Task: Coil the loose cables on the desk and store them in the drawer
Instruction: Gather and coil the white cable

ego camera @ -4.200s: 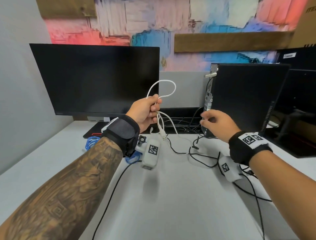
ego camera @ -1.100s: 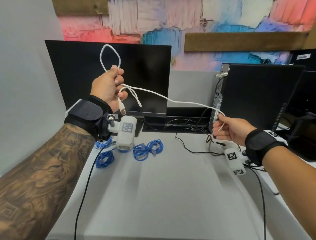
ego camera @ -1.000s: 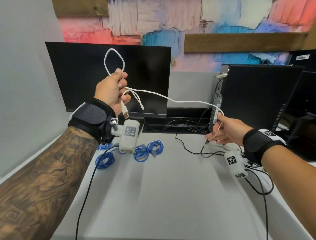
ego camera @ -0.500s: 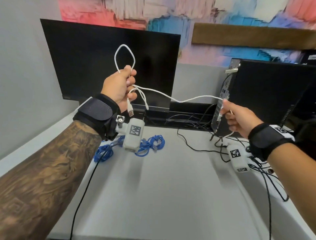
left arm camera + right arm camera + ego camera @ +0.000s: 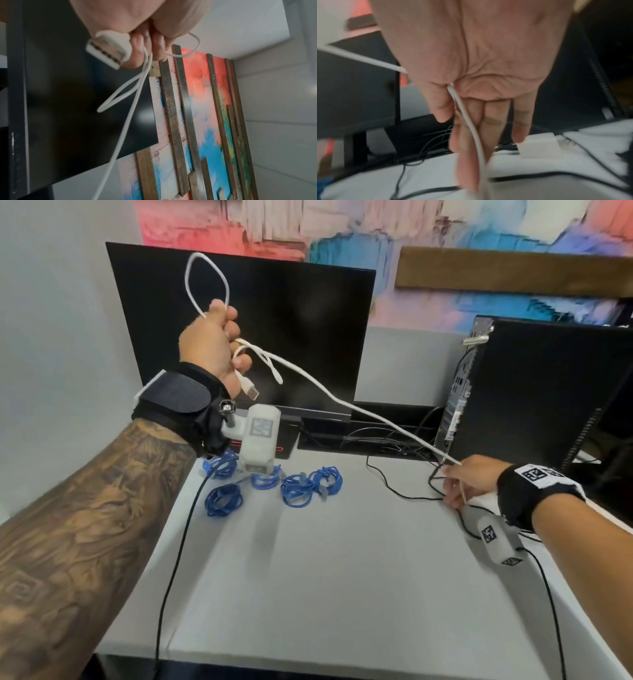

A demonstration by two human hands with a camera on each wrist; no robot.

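My left hand (image 5: pixel 219 344) is raised in front of the monitor and grips a white USB cable (image 5: pixel 342 402), with one loop standing above the fist. The cable's USB plug (image 5: pixel 251 393) hangs below the fingers; in the left wrist view the plug (image 5: pixel 109 52) sits by the fingertips. From there the cable runs taut, down and right, to my right hand (image 5: pixel 462 481), low over the desk by the computer tower. In the right wrist view the cable (image 5: pixel 471 128) passes between thumb and fingers. Several coiled blue cables (image 5: pixel 294 487) lie on the desk. No drawer is in view.
A black monitor (image 5: pixel 291 337) stands at the back left and a black computer tower (image 5: pixel 541 392) at the right. Loose black cables (image 5: pixel 394 491) trail across the grey desk (image 5: pixel 342 577) near the tower. A white block (image 5: pixel 539 146) lies by my right fingers.
My right hand has dropped from beside the tower down to the desk, pulling the white cable straight. My left hand has stayed raised with the loops.
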